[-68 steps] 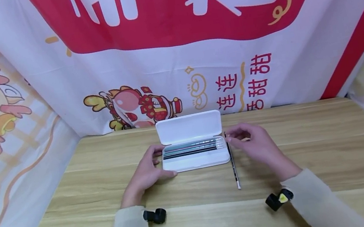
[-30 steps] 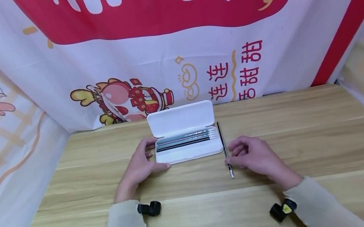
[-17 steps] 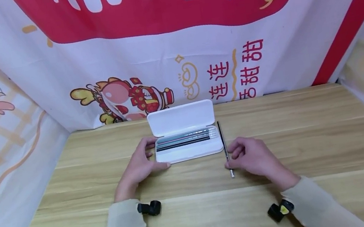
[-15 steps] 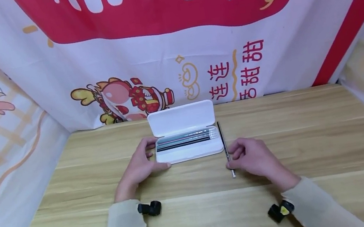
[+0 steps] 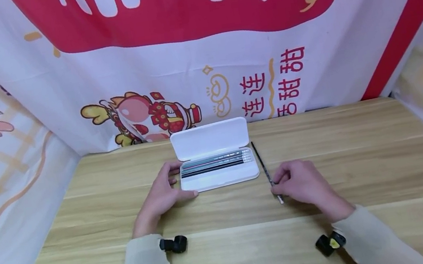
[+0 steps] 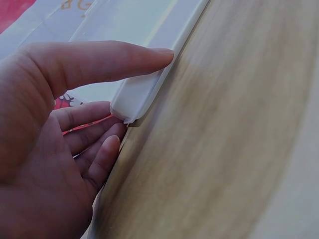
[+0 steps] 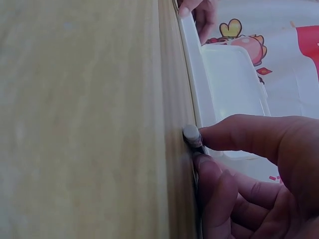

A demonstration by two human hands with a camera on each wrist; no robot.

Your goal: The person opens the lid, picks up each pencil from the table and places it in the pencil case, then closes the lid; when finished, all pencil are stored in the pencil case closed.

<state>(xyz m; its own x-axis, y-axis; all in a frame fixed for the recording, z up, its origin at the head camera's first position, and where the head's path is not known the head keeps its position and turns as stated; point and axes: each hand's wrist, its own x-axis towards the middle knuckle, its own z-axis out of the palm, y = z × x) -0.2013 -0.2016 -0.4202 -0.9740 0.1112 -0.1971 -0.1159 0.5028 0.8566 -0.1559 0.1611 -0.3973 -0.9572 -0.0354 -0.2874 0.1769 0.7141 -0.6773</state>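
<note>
A white pencil case (image 5: 222,178) lies on the table, its lid (image 5: 210,138) raised at the back. Several pencils (image 5: 212,165) fill the rear part of its tray, white ends to the right. My left hand (image 5: 161,194) holds the case's left end; in the left wrist view the thumb (image 6: 124,60) presses the front rim and the fingers meet the end. Right of the case, my right hand (image 5: 300,181) pinches a dark pencil (image 5: 261,160) near its eraser end. The right wrist view shows the white eraser (image 7: 191,131) between thumb and fingers.
The wooden table (image 5: 230,257) extends in front of the case and to both sides. A printed cloth (image 5: 195,79) hangs behind the table's back edge, close behind the raised lid. Another patterned cloth (image 5: 9,180) borders the left side.
My right hand has slid from the pencil's far end to its eraser end. The eraser end has swung right, so the pencil slants away from the case. The left hand keeps its place on the case.
</note>
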